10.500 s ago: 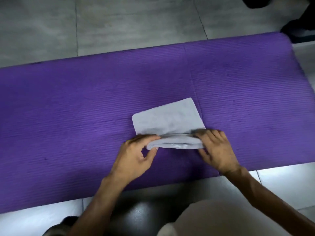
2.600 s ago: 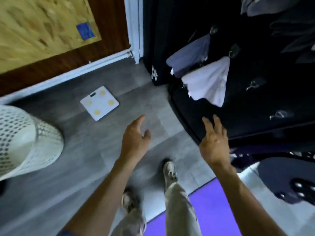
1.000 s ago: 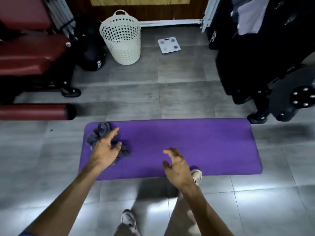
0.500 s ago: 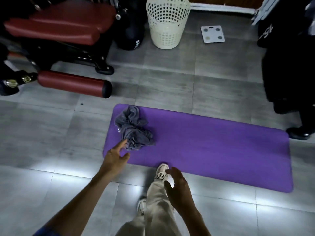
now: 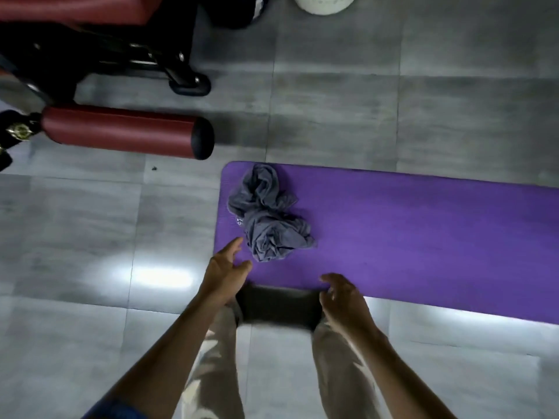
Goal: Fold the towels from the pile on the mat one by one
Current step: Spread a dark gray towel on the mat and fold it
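A crumpled pile of grey towels [image 5: 267, 217] lies on the left end of the purple mat [image 5: 423, 234]. My left hand [image 5: 225, 272] hovers at the mat's near left corner, fingers spread, just short of the pile and holding nothing. My right hand [image 5: 343, 296] is over the mat's near edge, fingers loosely curled and empty. My legs in beige trousers [image 5: 217, 358] show below both hands.
A red padded roller [image 5: 127, 133] of a gym bench lies on the grey tiled floor left of the mat. The bench's black frame [image 5: 121, 55] stands behind it. The base of a white laundry basket [image 5: 325, 3] shows at the top edge.
The view has come closer and lower over the mat. My left hand has stayed by the towel pile, and my right hand has moved forward to the mat's near edge.
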### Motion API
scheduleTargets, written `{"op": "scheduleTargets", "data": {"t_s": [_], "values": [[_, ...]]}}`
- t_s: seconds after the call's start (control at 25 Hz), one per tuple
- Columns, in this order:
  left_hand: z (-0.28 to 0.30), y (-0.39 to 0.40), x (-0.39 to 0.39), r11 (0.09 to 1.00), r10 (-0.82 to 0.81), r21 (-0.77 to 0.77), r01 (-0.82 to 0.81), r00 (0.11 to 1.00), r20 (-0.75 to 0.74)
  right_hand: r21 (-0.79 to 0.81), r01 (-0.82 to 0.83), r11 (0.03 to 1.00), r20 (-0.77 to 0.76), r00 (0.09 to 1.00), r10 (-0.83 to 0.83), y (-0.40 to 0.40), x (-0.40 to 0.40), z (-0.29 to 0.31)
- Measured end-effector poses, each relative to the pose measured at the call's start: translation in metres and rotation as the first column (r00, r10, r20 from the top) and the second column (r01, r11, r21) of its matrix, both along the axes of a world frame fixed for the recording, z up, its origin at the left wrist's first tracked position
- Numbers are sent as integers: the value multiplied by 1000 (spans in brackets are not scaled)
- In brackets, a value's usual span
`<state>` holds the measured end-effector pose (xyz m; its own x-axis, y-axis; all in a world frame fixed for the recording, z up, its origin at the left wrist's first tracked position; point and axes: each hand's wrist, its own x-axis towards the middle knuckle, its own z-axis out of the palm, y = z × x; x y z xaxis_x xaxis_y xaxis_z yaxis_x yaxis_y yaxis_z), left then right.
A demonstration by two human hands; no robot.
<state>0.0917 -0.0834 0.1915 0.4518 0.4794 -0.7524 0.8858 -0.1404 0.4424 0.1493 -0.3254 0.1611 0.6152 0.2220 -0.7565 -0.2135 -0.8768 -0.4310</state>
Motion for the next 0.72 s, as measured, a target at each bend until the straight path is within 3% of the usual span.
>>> {"op": "scheduleTargets", "data": {"t_s": [0.12, 0.28, 0.44, 0.6, 0.72], "values": [[-80, 38, -3, 998, -50, -35, 48, 997, -58, -20, 58, 998, -164, 985, -60, 52, 13, -84], [-200, 94, -14, 981, -165, -116, 155, 983, -84, 24, 349, 937, -279, 902, -329, 135, 8, -223], [-284, 142, -26, 994, -71, -81, 68, 997, -39, 102, 397, 912, -342, 875, -343, 209, -1, -320], [-304, 160, -38, 999, -47, -13, 47, 999, 18, 98, 598, 796, -414, 752, -514, 245, -3, -341], [-272, 154, -36, 999, -28, -29, 31, 996, 89, 186, 739, 647, -399, 659, -638, 239, -7, -283]]}}
